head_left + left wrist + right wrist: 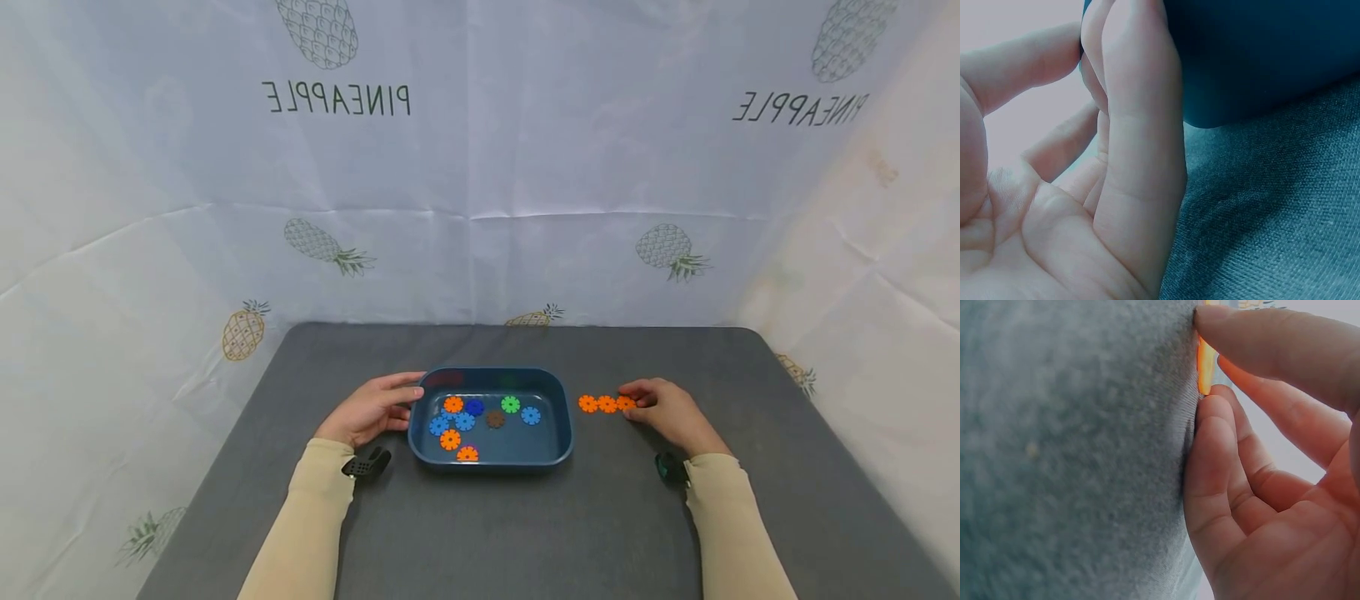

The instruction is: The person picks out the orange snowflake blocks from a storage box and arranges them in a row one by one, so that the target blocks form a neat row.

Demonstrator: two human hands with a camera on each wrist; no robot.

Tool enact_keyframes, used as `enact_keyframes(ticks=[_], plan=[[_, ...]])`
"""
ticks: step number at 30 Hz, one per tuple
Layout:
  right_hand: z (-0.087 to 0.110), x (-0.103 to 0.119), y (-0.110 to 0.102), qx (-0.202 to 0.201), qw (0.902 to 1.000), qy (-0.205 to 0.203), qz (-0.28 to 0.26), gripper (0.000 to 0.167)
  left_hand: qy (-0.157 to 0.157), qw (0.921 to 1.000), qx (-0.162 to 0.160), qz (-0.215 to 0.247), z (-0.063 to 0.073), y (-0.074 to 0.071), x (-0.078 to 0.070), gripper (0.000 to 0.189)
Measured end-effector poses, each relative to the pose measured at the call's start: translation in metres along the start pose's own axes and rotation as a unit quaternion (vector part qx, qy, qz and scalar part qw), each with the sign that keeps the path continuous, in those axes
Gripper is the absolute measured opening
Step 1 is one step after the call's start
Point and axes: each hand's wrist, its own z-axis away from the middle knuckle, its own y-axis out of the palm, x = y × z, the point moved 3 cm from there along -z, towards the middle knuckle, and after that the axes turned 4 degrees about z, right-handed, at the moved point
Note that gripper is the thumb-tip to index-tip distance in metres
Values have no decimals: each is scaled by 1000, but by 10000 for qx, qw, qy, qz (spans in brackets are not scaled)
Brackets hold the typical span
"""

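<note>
My left hand point(378, 408) holds the left end of a dark blue tray point(491, 463), with its thumb at the rim. In the left wrist view, the fingers point(1141, 125) lie against the outer wall. Inside the tray are several notched plastic discs: orange point(450, 439), light blue point(531, 416), dark blue point(475, 407), green point(511, 404) and brown point(496, 418). To the tray's right, three orange discs point(607, 404) form a row. My right hand point(667, 414) pinches the rightmost orange disc point(626, 403); the right wrist view shows orange plastic point(1205, 369) edge-on between thumb and fingers.
A dark grey cloth-covered table point(495, 533) lies under everything. Behind it and at both sides hangs a white curtain point(472, 167) printed with pineapples. Each wrist wears a dark band, such as the left wristband point(367, 463).
</note>
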Motion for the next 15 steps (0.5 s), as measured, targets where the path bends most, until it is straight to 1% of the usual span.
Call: enact_keyframes(ticks=[5,8,11,15], plan=[[-1,8,-4,-77,9997,-186,146,39,58,10000,-6,-14,2,-4,0,67],[1,18,-7,-179,9989,-321,276,39,116,9999,22,-67,3,-5,0,69],[5,36,-9,-289,9976,-520,341,38,132,9999,59,-85,1,-4,2,68],[4,71,-9,-302,9934,-1033,386,35,128,9999,47,-48,0,-4,2,67]])
